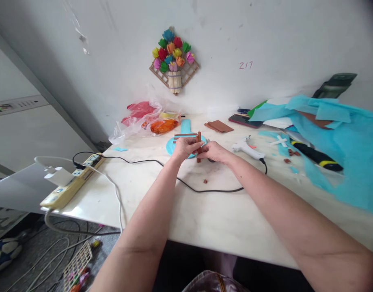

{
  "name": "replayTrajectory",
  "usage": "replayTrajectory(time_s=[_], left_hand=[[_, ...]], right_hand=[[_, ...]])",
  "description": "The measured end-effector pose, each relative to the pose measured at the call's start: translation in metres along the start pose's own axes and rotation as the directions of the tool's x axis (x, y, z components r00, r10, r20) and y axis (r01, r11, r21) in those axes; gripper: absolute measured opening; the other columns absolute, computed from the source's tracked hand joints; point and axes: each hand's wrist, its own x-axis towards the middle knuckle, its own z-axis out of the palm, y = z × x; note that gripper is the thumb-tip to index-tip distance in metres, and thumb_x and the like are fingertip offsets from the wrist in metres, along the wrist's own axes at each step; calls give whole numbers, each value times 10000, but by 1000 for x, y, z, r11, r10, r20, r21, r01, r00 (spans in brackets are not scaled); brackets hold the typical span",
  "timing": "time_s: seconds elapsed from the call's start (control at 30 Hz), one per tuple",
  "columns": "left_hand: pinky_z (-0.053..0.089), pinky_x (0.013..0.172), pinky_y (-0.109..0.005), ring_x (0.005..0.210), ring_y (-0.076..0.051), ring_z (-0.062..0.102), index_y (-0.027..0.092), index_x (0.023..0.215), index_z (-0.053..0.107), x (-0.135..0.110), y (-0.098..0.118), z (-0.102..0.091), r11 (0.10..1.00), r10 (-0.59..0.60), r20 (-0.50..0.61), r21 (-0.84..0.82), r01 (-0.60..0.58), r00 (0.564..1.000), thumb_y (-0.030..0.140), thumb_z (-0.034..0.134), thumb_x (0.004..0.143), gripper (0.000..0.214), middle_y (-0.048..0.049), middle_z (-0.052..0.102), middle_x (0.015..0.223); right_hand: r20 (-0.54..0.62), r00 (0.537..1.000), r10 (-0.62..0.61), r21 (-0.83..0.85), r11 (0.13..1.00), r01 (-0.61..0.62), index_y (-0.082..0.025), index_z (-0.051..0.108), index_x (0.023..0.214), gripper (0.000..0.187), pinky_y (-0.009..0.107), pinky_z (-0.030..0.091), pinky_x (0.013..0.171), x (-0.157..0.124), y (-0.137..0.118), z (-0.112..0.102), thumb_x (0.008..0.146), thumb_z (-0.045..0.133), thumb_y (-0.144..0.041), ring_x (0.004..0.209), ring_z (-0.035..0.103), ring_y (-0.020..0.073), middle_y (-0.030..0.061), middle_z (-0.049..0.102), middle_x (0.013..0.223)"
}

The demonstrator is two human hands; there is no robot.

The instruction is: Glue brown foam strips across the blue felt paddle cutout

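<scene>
My left hand (185, 147) is closed, its fingers pinching thin brown sticks (199, 140) that look like rolled paper. From the other side, my right hand (212, 151) grips the same bundle, fingertips close to my left ones. Some of the sticks stand upright between the hands, and others point left above my left hand. Under the hands lies a light-blue disc (171, 147), with a blue strip (185, 126) reaching back from it. My fingers hide part of the sticks and the disc.
A white glue gun (249, 149) lies right of my hands, its black cord crossing the table in front. Brown sheets (220, 126), a phone (244, 120), a black-and-yellow tool (317, 155) and blue crepe paper (353, 162) lie further out. A power strip (72, 180) sits left.
</scene>
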Motion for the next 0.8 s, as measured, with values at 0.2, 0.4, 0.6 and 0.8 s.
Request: replayTrajectory(time_s=[0.2,0.4,0.6,0.8], left_hand=[[359,430,-182,430,-71,479,122,584,590,0,-1,-1,996,36,-5,77,-36,999,403,576,689,301,10,532,469],[387,435,-188,436,-84,504,124,599,597,0,-4,-1,996,19,-28,87,-16,999,418,578,686,307,8,544,474],[385,436,-188,439,-81,503,127,588,589,0,-2,1,996,38,-35,83,-35,999,402,603,667,286,11,546,472],[386,412,-197,401,-81,485,128,514,538,0,1,1,1000,-18,-48,25,19,999,399,621,642,310,14,524,442]], right_hand=[[19,999,40,83,996,-42,-115,673,638,101,251,435,643,-2,-4,2,590,650,-200,630,553,136,19,639,607],[47,997,61,99,993,-65,-103,661,619,83,234,407,627,0,-5,3,601,613,-168,609,538,119,16,632,588],[41,999,19,103,994,-23,-121,662,611,86,223,388,610,3,2,6,599,592,-169,617,536,119,3,623,587],[38,999,0,-73,997,3,-127,657,580,115,217,354,551,5,2,3,604,596,-222,574,490,107,-16,563,539]])
